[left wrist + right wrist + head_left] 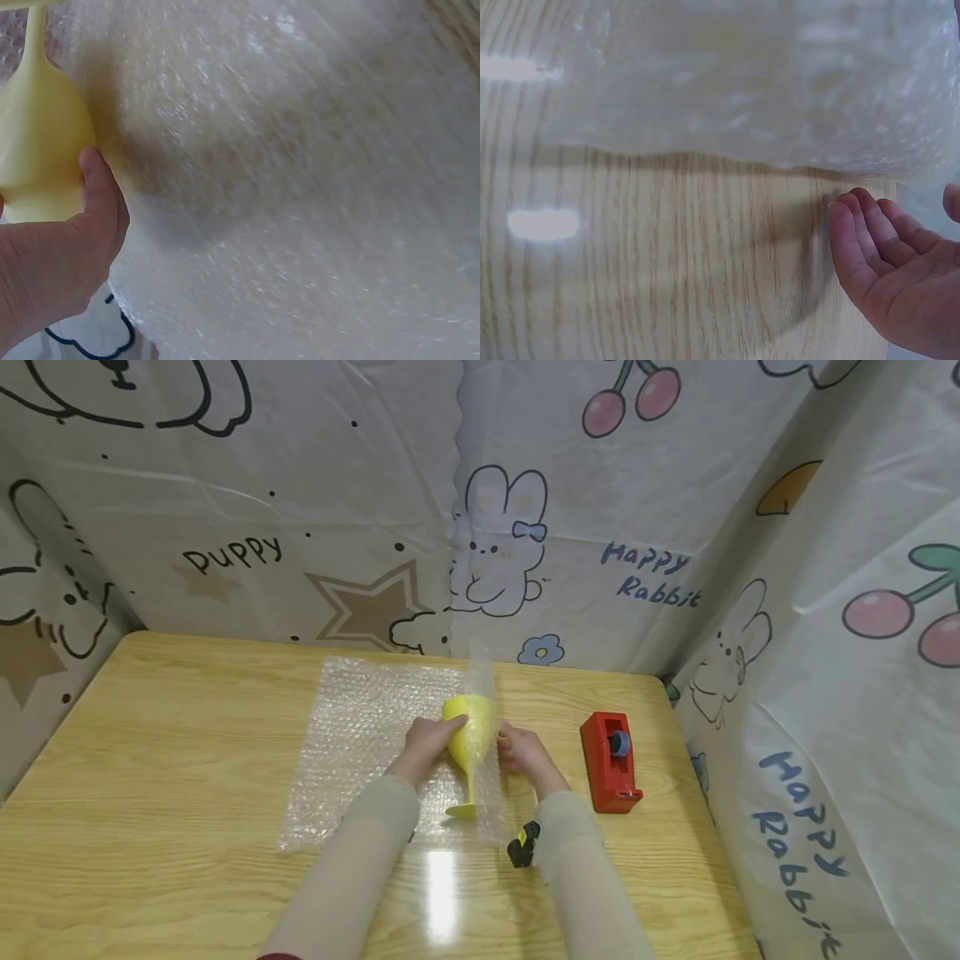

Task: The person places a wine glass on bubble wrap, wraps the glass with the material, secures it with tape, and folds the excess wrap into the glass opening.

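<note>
A yellow goblet (467,747) lies on a sheet of bubble wrap (375,718), its foot toward the person. My left hand (432,742) grips the goblet's cup, thumb on the near side; the left wrist view shows the fingers of this hand (67,247) against the yellow cup (45,135). The right edge of the wrap is folded up and over the goblet's right side. Just right of that fold is my right hand (525,758). In the right wrist view this hand (900,277) has loosely bent fingers close to the wrap's edge (780,142), thumb apart from them.
A red tape dispenser (609,764) with a blue roll stands to the right on the wooden table (172,760). A small black and yellow item (523,845) is beside the right wrist. Printed cloth (352,485) hangs behind the table and along its sides.
</note>
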`<action>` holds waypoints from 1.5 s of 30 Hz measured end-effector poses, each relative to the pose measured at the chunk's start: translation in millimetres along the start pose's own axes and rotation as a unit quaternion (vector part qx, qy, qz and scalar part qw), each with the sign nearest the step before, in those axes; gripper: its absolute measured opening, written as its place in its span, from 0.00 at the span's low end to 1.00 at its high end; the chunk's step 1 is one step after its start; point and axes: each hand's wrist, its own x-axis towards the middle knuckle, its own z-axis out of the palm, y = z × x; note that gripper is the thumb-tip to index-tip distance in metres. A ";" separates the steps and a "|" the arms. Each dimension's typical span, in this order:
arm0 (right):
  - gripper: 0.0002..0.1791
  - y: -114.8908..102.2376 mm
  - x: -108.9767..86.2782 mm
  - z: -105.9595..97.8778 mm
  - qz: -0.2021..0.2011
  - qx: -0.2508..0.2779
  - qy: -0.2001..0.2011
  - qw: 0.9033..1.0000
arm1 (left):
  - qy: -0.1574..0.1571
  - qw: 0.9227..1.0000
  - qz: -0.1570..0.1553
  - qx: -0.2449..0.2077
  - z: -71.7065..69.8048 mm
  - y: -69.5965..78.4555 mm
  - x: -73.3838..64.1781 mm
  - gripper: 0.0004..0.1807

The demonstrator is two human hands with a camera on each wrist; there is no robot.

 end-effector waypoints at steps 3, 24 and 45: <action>0.32 -0.3 -0.4 0.6 0.001 -0.001 0.005 1.000 | -0.006 1.000 -0.010 -0.020 -3.0 -3.1 4.9 0.25; 0.44 -16.5 -8.9 20.2 -0.013 -0.075 0.029 0.997 | -0.056 0.997 -0.016 -0.049 -14.9 -0.4 1.3 0.27; 0.46 -21.2 -8.9 15.6 -0.016 -0.099 -0.008 0.995 | -0.044 0.998 -0.042 -0.020 -19.6 -4.1 7.9 0.31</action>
